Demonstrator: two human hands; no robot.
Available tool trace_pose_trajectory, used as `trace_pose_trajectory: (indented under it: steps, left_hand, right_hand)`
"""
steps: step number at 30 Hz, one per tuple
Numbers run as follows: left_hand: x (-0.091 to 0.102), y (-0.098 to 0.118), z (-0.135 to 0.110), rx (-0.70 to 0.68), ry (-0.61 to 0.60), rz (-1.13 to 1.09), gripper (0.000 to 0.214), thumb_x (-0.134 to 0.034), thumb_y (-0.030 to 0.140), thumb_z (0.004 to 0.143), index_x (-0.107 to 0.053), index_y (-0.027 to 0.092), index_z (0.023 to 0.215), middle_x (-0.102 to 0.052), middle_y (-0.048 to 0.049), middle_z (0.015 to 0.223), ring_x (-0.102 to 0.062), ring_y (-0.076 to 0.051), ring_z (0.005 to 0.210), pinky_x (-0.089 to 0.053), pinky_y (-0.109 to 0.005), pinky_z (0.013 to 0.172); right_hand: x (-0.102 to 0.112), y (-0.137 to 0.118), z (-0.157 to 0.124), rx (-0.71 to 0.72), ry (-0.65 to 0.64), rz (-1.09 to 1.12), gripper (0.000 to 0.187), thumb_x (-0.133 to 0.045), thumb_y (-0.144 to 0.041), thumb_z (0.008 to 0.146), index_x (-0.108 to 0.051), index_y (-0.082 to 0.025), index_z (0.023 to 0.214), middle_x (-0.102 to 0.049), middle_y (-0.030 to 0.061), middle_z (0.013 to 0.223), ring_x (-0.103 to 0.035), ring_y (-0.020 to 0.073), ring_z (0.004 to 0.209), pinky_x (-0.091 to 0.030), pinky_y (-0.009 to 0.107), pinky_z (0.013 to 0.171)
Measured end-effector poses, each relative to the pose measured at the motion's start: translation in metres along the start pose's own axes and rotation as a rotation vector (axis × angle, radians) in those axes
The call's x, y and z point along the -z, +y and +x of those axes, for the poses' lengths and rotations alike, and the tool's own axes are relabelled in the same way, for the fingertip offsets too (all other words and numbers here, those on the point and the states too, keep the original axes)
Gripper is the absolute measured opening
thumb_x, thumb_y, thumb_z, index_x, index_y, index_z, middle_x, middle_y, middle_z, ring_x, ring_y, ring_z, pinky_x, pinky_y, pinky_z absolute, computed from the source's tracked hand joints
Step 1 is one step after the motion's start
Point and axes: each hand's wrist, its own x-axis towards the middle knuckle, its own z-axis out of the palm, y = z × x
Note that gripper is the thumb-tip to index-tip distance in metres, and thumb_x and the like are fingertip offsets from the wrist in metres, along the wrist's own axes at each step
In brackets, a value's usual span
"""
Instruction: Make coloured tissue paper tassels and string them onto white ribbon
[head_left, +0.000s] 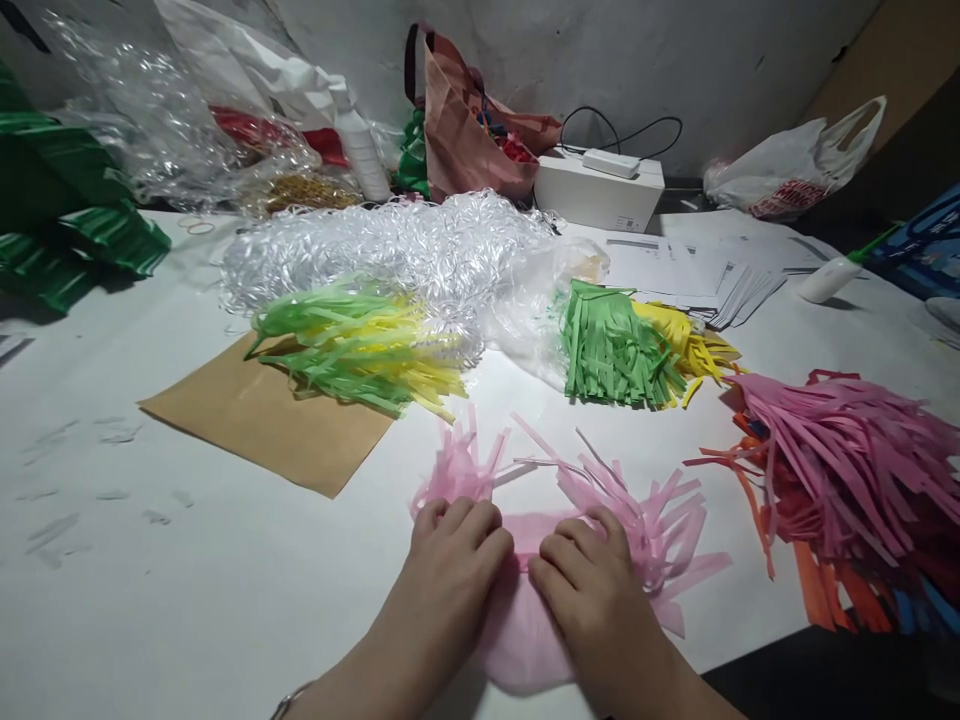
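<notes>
By the tabletop's (pixel 187 610) near edge, pink tissue paper (pixel 525 640) is gripped under the narrowly curled fingers of the left hand (pixel 454 560) and right hand (pixel 589 570); a darker band is shown between them, with fringes spread beyond the knuckles. At the far right corner, red lettering on a white plastic bag (pixel 772 165) cannot be read; the white box's (pixel 592 195) label is too small.

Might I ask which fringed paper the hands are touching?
The pale pink one, under the left hand and right hand; the deeper pink pile, left green-yellow bundle and right one lie untouched.
</notes>
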Motion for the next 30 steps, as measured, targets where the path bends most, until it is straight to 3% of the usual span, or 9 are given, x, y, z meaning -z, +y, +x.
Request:
trace_pose_trajectory:
  steps: [4, 7, 10, 15, 23, 27, 30]
  left_hand:
    - [0.001, -0.001, -0.003, -0.11, 0.046, -0.078, 0.02, -0.054, 0.004, 0.081, -0.064, 0.021, 0.083, -0.064, -0.0037, 0.087, -0.052, -0.023, 0.083, -0.032, -0.044, 0.084]
    - [-0.001, -0.002, -0.003, -0.175, 0.08, -0.039, 0.018, -0.055, 0.006, 0.085, -0.065, 0.02, 0.087, -0.066, -0.0043, 0.089, -0.053, -0.024, 0.087, -0.032, -0.046, 0.091]
    - [-0.005, -0.003, -0.001, -0.213, 0.117, -0.02, 0.021, -0.048, 0.005, 0.091, -0.063, 0.019, 0.083, -0.066, -0.0035, 0.084, -0.054, -0.022, 0.082, -0.034, -0.044, 0.092]
    - [-0.01, -0.006, 0.0, -0.156, 0.093, -0.121, 0.016, -0.05, 0.01, 0.09, -0.063, 0.02, 0.086, -0.066, -0.004, 0.09, -0.054, -0.021, 0.085, -0.037, -0.04, 0.085]
    - [-0.009, -0.01, -0.01, -0.227, 0.169, -0.058, 0.027, -0.044, 0.003, 0.089, -0.064, 0.021, 0.089, -0.068, -0.0036, 0.091, -0.056, -0.021, 0.086, -0.035, -0.044, 0.094]
    - [-0.007, -0.007, -0.012, -0.188, 0.18, -0.104, 0.025, -0.047, 0.004, 0.086, -0.064, 0.022, 0.091, -0.068, -0.0026, 0.09, -0.054, -0.021, 0.085, -0.034, -0.042, 0.091]
    - [-0.007, -0.001, -0.01, -0.085, 0.125, -0.127, 0.023, -0.046, 0.007, 0.086, -0.063, 0.022, 0.085, -0.065, -0.0048, 0.089, -0.053, -0.023, 0.084, -0.033, -0.045, 0.084]
  right_hand:
    - [-0.005, 0.002, 0.001, 0.002, -0.018, -0.015, 0.033, -0.041, -0.005, 0.097, -0.053, -0.018, 0.069, -0.053, 0.0005, 0.067, -0.048, 0.0172, 0.07, -0.035, 0.042, 0.09]
    - [-0.005, 0.001, 0.002, -0.03, -0.013, 0.015, 0.027, -0.047, -0.01, 0.098, -0.055, -0.018, 0.074, -0.056, 0.0007, 0.072, -0.051, 0.0182, 0.074, -0.034, 0.042, 0.091]
    - [-0.005, -0.001, 0.004, -0.009, -0.029, 0.001, 0.027, -0.042, -0.009, 0.099, -0.057, -0.018, 0.079, -0.058, 0.0018, 0.075, -0.05, 0.0188, 0.076, -0.032, 0.042, 0.092]
    - [-0.01, -0.001, 0.003, 0.032, -0.006, -0.039, 0.032, -0.037, -0.002, 0.095, -0.052, -0.019, 0.072, -0.052, 0.001, 0.069, -0.045, 0.0178, 0.069, -0.033, 0.04, 0.089]
    - [0.0, 0.01, -0.015, 0.053, -0.095, -0.057, 0.028, -0.036, -0.002, 0.092, -0.056, -0.019, 0.082, -0.056, 0.0024, 0.076, -0.05, 0.0195, 0.077, -0.031, 0.043, 0.099]
    - [0.006, 0.015, -0.027, -0.038, -0.037, -0.036, 0.026, -0.039, -0.003, 0.094, -0.06, -0.019, 0.091, -0.061, 0.0033, 0.083, -0.055, 0.0202, 0.086, -0.03, 0.044, 0.102]
    - [0.003, 0.012, -0.029, -0.155, 0.0, -0.025, 0.023, -0.043, -0.005, 0.094, -0.06, -0.021, 0.089, -0.063, 0.0037, 0.087, -0.055, 0.0206, 0.086, -0.029, 0.048, 0.104]
